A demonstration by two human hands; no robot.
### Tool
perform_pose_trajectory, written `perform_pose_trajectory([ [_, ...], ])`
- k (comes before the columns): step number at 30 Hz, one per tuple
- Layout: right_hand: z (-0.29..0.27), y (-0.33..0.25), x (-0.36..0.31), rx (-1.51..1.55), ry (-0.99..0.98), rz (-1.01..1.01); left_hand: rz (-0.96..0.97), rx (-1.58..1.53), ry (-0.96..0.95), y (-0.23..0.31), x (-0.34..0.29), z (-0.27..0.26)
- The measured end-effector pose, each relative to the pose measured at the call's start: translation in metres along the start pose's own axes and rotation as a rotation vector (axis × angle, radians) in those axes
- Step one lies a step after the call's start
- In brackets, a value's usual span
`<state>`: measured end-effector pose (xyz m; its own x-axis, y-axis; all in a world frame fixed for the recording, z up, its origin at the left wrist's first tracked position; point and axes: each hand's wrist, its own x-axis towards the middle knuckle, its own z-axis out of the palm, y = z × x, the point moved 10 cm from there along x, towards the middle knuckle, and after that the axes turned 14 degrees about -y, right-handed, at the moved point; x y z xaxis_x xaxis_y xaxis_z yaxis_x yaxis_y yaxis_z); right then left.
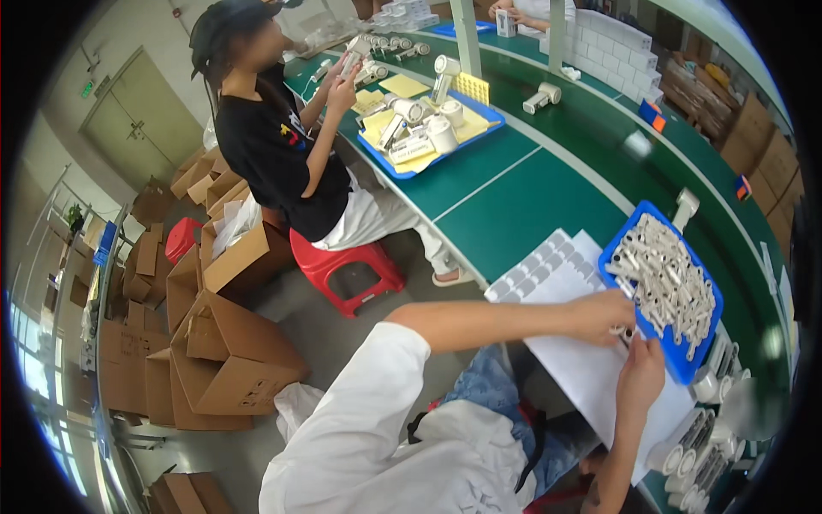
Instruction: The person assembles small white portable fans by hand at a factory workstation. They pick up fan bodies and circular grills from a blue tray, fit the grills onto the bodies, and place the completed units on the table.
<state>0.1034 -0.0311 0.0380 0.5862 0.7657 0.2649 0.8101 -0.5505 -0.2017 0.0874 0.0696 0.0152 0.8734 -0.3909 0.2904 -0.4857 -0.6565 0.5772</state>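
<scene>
My left hand [603, 315] reaches across from the left, and my right hand [640, 370] comes up from the lower edge. Their fingertips meet over white sheets, both pinching a small off-white part [627, 332] with a dark round opening; the fingers cover most of it. Just beyond them, a blue tray [610, 248] holds a heap of similar slim off-white parts [668, 274]. Beneath my hands lies white paper [582, 364], with a sheet of grey oval stickers [548, 267] at its far left.
White round-headed devices [685, 458] stand in rows at the near right. One device [685, 208] lies behind the tray, another [541, 98] farther along the green bench [505, 210]. At left, a seated co-worker [265, 146] handles a device by another blue tray [398, 171]. Open cartons [231, 360] crowd the floor.
</scene>
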Motion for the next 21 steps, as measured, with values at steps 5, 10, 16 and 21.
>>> perform_pose_trajectory([
  [5,-0.003,-0.003,0.014,0.206,-0.103,-0.044,0.036,0.117,0.004,-0.004,-0.002,-0.004],
  [10,0.016,0.025,-0.011,0.547,-0.159,-0.178,0.062,0.34,0.236,0.048,-0.036,0.001],
  [16,0.027,0.005,-0.019,0.462,-0.315,-0.218,-0.27,0.31,0.018,0.032,-0.024,0.002],
  [21,0.027,0.0,-0.028,0.313,-0.187,-0.225,-0.283,0.329,-0.008,0.024,-0.023,0.01],
])
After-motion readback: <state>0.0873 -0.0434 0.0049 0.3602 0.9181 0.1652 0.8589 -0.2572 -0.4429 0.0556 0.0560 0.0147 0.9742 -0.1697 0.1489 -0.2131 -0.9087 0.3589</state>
